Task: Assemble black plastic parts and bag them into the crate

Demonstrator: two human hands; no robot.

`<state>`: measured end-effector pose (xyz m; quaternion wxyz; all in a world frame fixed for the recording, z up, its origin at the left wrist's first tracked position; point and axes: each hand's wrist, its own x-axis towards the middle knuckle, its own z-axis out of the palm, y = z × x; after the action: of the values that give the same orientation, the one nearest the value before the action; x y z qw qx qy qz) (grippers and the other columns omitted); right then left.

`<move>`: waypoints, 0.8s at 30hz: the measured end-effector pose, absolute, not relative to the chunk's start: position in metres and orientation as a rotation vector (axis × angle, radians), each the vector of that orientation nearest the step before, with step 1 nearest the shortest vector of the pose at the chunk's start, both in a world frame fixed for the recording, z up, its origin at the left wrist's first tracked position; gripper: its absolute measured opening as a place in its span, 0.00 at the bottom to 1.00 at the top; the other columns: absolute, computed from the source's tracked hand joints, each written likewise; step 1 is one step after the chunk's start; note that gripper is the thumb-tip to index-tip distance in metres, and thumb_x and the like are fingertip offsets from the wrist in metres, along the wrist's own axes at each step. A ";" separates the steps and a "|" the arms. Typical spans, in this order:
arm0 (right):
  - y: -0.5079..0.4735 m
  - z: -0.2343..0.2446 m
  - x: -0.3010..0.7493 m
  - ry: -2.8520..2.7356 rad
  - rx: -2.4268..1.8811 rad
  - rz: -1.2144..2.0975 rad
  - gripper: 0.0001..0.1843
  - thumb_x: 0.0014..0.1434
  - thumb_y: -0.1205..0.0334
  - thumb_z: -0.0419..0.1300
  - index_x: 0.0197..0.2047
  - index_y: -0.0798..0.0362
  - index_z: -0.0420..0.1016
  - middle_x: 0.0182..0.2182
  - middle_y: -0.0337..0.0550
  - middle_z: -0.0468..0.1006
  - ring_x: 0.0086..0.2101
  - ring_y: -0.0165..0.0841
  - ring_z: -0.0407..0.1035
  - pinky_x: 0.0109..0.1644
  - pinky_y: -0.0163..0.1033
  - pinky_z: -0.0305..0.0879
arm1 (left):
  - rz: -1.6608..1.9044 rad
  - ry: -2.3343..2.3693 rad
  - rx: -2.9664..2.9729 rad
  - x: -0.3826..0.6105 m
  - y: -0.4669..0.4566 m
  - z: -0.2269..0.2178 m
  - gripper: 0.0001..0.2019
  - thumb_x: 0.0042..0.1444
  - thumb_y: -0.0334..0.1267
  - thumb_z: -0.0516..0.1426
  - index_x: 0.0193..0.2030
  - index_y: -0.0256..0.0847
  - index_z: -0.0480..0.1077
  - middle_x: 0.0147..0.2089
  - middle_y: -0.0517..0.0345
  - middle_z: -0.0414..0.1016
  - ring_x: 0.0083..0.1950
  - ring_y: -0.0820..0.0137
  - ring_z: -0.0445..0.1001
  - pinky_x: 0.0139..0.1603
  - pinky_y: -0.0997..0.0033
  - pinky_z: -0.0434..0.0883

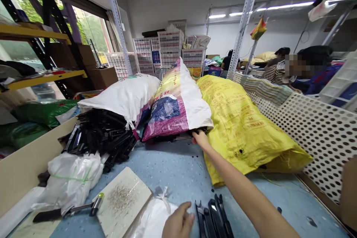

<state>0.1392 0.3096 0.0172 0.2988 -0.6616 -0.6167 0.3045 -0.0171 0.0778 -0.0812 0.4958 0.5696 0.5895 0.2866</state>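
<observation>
My right hand (199,138) reaches forward to the lower edge of a white and purple woven sack (170,109). Its fingertips go under the sack's mouth, where dark pieces show, so what they touch is hidden. My left hand (178,221) is low in the view, thumb and forefinger apart, with nothing visible between them. Just right of it lie several black plastic parts (213,217), side by side on the blue speckled table (173,163). A white plastic bag (154,215) with a tied end lies left of that hand.
A hammer (96,204) rests against a pale board (124,200) strewn with small bits. Black parts (103,134) spill from a white sack (125,95). A yellow sack (240,126) lies beside a perforated white panel (318,137). Crumpled clear bags (75,174) sit left; people work beyond.
</observation>
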 end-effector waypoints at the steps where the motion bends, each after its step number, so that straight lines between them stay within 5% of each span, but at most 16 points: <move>1: 0.292 0.010 0.143 -1.606 -1.713 0.881 0.16 0.67 0.57 0.48 0.50 0.59 0.66 0.36 0.45 0.76 0.32 0.32 0.73 0.37 0.41 0.72 | 0.800 1.345 1.226 -0.021 0.086 -0.078 0.28 0.55 0.57 0.51 0.55 0.40 0.68 0.40 0.46 0.77 0.39 0.59 0.76 0.42 0.63 0.70; 5: 0.192 -0.026 0.155 -1.553 -1.513 1.144 0.17 0.66 0.51 0.46 0.49 0.55 0.62 0.32 0.43 0.77 0.29 0.33 0.74 0.34 0.40 0.72 | 1.092 0.955 0.572 -0.016 0.125 -0.048 0.33 0.48 0.61 0.58 0.53 0.39 0.66 0.47 0.44 0.75 0.43 0.63 0.75 0.45 0.64 0.71; 9: 0.112 -0.035 0.165 -1.699 -1.130 1.380 0.21 0.62 0.48 0.52 0.54 0.49 0.61 0.35 0.41 0.75 0.32 0.34 0.72 0.37 0.41 0.70 | 1.250 0.722 0.292 0.003 0.141 -0.019 0.26 0.48 0.57 0.62 0.46 0.39 0.68 0.36 0.54 0.74 0.35 0.68 0.75 0.41 0.66 0.72; 16: 0.131 0.004 0.162 -1.975 -1.119 0.516 0.16 0.66 0.49 0.46 0.40 0.50 0.67 0.35 0.46 0.70 0.39 0.39 0.63 0.46 0.47 0.60 | 1.160 0.861 0.653 0.021 0.095 -0.002 0.19 0.48 0.48 0.64 0.40 0.38 0.66 0.23 0.65 0.67 0.21 0.77 0.66 0.23 0.77 0.66; 21: 0.130 0.006 0.143 -1.906 -1.121 0.734 0.20 0.69 0.50 0.38 0.32 0.49 0.62 0.27 0.39 0.65 0.32 0.34 0.61 0.38 0.41 0.60 | 1.164 0.955 0.648 0.012 0.090 0.005 0.20 0.47 0.50 0.64 0.37 0.38 0.66 0.24 0.66 0.67 0.20 0.78 0.66 0.21 0.78 0.66; 24: 0.096 -0.002 0.139 -2.037 -1.061 0.692 0.22 0.68 0.49 0.37 0.33 0.50 0.63 0.29 0.40 0.67 0.34 0.35 0.61 0.42 0.44 0.58 | 1.208 0.929 0.535 0.001 0.094 0.006 0.20 0.46 0.51 0.64 0.34 0.38 0.64 0.26 0.64 0.68 0.20 0.79 0.65 0.22 0.78 0.65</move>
<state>0.1388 0.0963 -0.0020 0.3631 -0.4121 -0.7913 0.2687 0.0012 0.0938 0.0065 0.6911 0.2395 0.4157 0.5406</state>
